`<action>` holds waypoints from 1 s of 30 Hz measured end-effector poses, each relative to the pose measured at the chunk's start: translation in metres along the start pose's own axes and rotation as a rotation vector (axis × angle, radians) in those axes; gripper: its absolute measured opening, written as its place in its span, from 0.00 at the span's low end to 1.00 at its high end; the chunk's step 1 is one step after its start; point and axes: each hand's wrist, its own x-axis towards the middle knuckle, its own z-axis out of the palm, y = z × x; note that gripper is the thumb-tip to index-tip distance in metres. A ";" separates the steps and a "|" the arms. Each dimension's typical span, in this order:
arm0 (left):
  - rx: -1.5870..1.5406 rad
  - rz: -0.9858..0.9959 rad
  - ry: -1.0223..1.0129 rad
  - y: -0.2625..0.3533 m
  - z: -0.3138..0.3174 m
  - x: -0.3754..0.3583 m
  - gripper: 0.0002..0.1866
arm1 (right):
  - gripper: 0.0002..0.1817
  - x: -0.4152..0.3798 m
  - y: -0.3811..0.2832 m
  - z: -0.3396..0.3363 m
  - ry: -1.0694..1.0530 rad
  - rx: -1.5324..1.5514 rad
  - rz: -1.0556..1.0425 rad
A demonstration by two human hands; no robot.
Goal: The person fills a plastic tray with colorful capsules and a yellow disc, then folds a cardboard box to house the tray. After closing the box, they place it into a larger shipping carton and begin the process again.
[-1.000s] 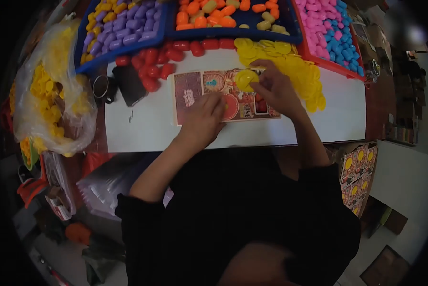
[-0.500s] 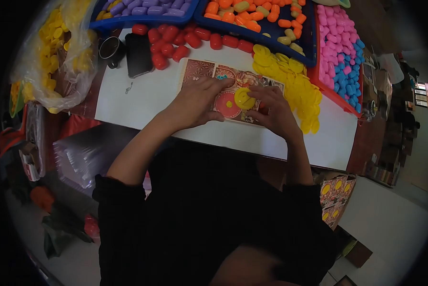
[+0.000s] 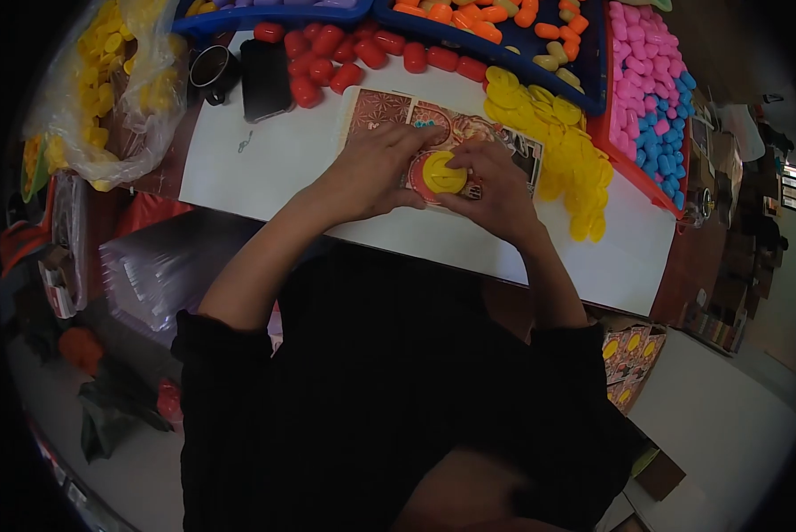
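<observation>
A printed card or flat box (image 3: 385,106) with a red patterned face lies on the white table sheet. On its red circle sits a yellow disc (image 3: 444,174). My right hand (image 3: 495,188) pinches the disc at its right edge with thumb and fingers. My left hand (image 3: 376,173) rests on the left part of the card, thumb apart from the fingers, holding nothing between them. The fingers partly cover the printed face. A pile of yellow discs (image 3: 557,146) lies just right of the card.
Red capsules (image 3: 371,53) lie behind the card. A phone (image 3: 265,80) and a dark cup (image 3: 213,71) stand at the left. Blue trays (image 3: 469,37) and a red tray (image 3: 642,191) hold coloured capsules. A plastic bag (image 3: 114,168) with yellow pieces is far left.
The yellow disc has moved left and now covers most of the red circle, with my right hand on it. My left hand stays on the card. The whole view has shifted slightly.
</observation>
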 end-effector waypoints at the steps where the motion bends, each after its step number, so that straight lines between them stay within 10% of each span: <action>1: 0.000 -0.006 -0.006 0.000 0.001 0.000 0.43 | 0.21 -0.002 -0.002 0.005 0.003 0.030 -0.021; 11: -0.201 -0.125 -0.090 -0.003 -0.010 0.009 0.42 | 0.20 -0.008 -0.003 0.012 0.020 0.097 -0.026; 16: -0.222 -0.126 -0.125 -0.001 -0.013 0.009 0.43 | 0.19 -0.014 0.008 0.012 0.163 0.617 0.427; 19: -0.203 -0.138 -0.123 -0.001 -0.011 0.008 0.42 | 0.20 -0.013 -0.006 0.004 0.076 0.163 0.198; 30: -0.322 -0.200 -0.050 0.001 -0.005 0.011 0.34 | 0.19 -0.009 -0.006 0.004 0.004 0.051 0.036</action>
